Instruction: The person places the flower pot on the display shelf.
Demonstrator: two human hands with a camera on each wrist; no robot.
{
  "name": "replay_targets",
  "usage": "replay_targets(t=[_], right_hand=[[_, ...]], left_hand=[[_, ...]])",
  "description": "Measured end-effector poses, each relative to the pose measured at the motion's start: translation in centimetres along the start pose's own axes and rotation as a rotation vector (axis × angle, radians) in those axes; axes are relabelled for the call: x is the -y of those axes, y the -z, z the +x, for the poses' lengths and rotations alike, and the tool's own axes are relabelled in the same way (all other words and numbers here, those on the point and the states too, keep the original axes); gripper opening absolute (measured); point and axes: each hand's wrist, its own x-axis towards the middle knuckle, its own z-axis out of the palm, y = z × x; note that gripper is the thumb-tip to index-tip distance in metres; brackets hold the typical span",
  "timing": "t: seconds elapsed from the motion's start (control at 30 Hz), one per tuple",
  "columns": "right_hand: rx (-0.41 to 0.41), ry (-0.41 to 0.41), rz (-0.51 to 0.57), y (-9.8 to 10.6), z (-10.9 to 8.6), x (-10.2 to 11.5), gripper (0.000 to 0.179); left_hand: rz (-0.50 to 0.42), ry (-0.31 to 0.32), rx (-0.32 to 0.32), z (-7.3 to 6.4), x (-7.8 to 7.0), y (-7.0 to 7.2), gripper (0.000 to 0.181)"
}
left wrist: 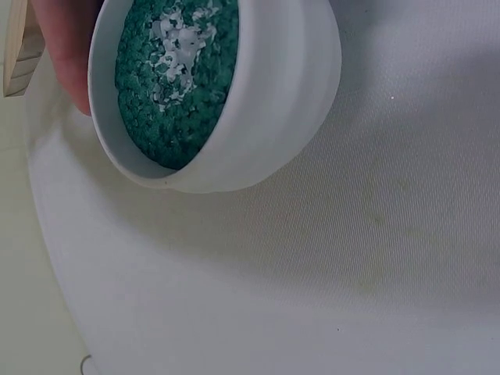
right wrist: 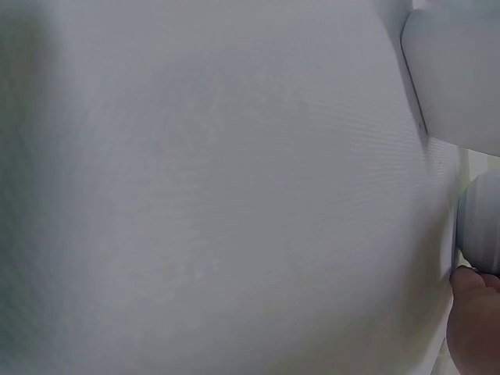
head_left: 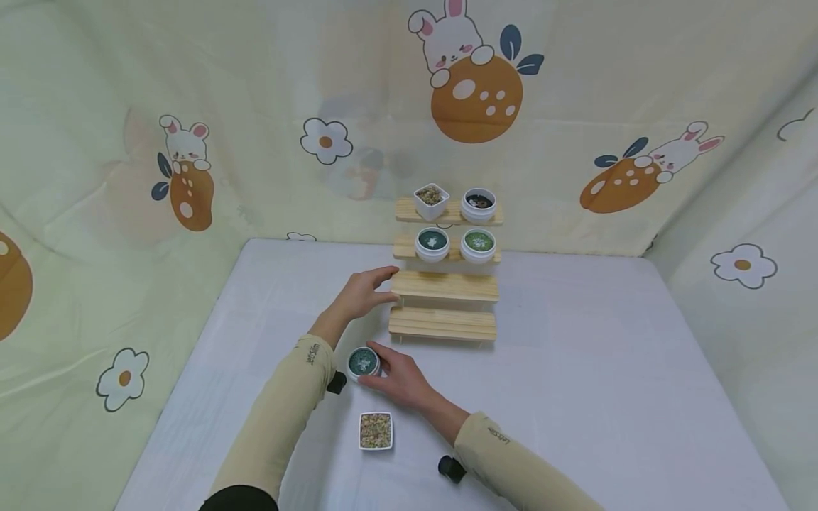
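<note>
My left hand [head_left: 363,292] reaches to the left end of a stepped wooden stand [head_left: 444,285], its thumb and fingers on either side of one step's end. Below it, my right hand [head_left: 404,376] grips a round white cup [head_left: 363,362] of dark green granules with a pale patch on top. The left wrist view shows this cup [left wrist: 273,94] close up, with a finger [left wrist: 66,55] behind its rim. At the right edge of the right wrist view, the thumb side of the right hand [right wrist: 475,320] meets the cup [right wrist: 480,223].
A square white bowl of mixed grains [head_left: 375,431] stands nearer on the white table [head_left: 575,369]. The stand's upper steps carry a square bowl [head_left: 431,202], a cup with dark contents [head_left: 478,204], a dark green cup [head_left: 432,244] and a lighter green one [head_left: 478,245]. Patterned curtains surround the table.
</note>
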Motion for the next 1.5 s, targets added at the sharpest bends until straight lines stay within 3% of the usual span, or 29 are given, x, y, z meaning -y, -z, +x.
replay_targets(t=[0.53, 0.87, 1.5], right_hand=[[-0.016, 0.007, -0.013, 0.1, -0.4, 0.1, 0.068], [-0.047, 0.036, 0.009, 1.4, -1.1, 0.3, 0.068], [-0.102, -0.031, 0.04, 4.7, -1.7, 1.5, 0.071]], left_hand=[[-0.003, 0.007, 0.003, 0.0, 0.0, 0.0, 0.063], [0.003, 0.007, 0.004, 0.0, -0.1, 0.0, 0.063], [0.01, -0.013, -0.011, 0.1, 0.0, 0.0, 0.063]])
